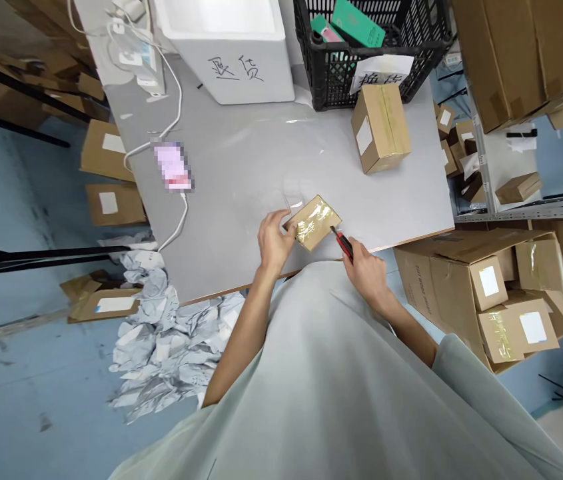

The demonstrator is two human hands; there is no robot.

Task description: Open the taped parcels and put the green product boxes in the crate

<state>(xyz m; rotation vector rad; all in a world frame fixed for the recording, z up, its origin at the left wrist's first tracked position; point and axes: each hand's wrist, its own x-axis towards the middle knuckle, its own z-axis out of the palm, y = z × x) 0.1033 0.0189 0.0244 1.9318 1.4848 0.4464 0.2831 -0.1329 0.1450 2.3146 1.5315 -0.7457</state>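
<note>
A small cardboard box (315,223) covered with shiny clear tape lies near the front edge of the grey table (241,167). My left hand (276,239) grips its left end, thumb on top and fingers around the far side. In my right hand (365,270) is a red and black utility knife (344,244), its tip at the box's right edge. Whether the blade has gone into the tape is too small to tell. Farther back on the right stands a taller taped cardboard box (381,128) with a white label.
A white bin (241,70) and a black crate (331,80) holding green boxes stand along the back. A phone (173,165) and a power strip (138,57) with cables lie left. Crumpled paper (161,340) and an open carton of boxes (436,287) flank me.
</note>
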